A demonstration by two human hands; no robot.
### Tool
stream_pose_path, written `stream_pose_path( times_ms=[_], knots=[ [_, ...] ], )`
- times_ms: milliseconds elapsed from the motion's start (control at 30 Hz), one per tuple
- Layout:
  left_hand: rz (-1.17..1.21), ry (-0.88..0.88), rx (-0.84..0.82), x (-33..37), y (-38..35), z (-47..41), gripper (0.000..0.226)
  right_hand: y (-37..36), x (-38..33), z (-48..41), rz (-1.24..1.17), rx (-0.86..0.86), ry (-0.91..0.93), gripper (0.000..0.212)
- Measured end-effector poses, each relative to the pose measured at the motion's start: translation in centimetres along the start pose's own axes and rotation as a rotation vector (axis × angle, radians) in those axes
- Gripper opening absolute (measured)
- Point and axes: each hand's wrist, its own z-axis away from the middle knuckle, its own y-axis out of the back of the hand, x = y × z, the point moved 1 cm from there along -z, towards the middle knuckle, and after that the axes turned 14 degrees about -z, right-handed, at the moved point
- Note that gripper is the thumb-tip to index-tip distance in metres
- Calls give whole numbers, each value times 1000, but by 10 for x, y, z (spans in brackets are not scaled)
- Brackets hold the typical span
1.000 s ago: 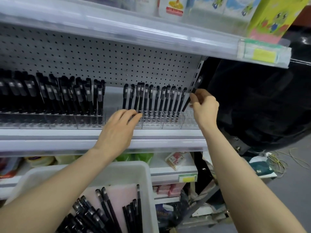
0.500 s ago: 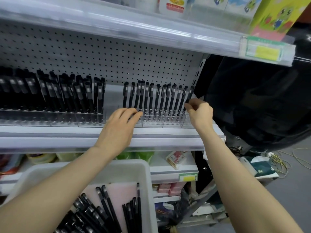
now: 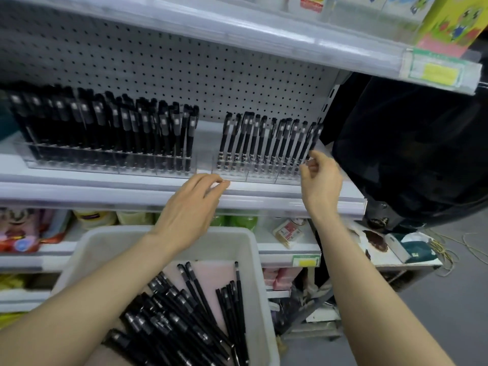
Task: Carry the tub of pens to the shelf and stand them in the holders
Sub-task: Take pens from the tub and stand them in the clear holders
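Note:
A white tub [image 3: 250,260] sits low in front of me, and several black pens [image 3: 184,320] lie loose inside it. On the shelf [image 3: 105,192] stand two clear holders. The left holder [image 3: 105,161] is packed with black pens. The right holder [image 3: 237,174] carries a row of several upright pens. My right hand [image 3: 320,180] is at that row's right end, its curled fingers pinching the lower part of the last pen [image 3: 315,136]. My left hand [image 3: 190,207] reaches over the tub with straight fingers, the tips touching the shelf's front lip.
A higher shelf [image 3: 290,35] with coloured boxes and a yellow price label [image 3: 438,72] overhangs the pens. A big black object [image 3: 412,154] fills the right side. Lower shelves [image 3: 287,253] hold packaged goods, and cables [image 3: 449,249] lie on the floor.
My right hand brought a pen down from the shelf's right corner into the end of the right holder. My left hand slid back from the holder front to the shelf lip.

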Motion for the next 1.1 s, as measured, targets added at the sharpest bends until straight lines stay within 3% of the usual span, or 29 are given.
stream_pose_path(
  times_ms=[267, 433, 600, 833, 1100],
  knots=[
    [-31, 46, -113, -33, -11, 90, 53, -52, -30, 128, -122, -286, 41, 13],
    [-66, 42, -188, -43, -22, 118, 56, -87, -23, 185, -6, -614, -148, 10],
    [-40, 72, -176, -38, -26, 119, 60, -102, -13, 215, 136, -765, -216, 11],
    [-22, 99, -231, -36, -28, 120, 65, -107, -10, 217, 223, -857, -276, 25],
    [-14, 112, -207, -36, -30, 118, 62, -105, -9, 215, 198, -902, -341, 14]
  ],
)
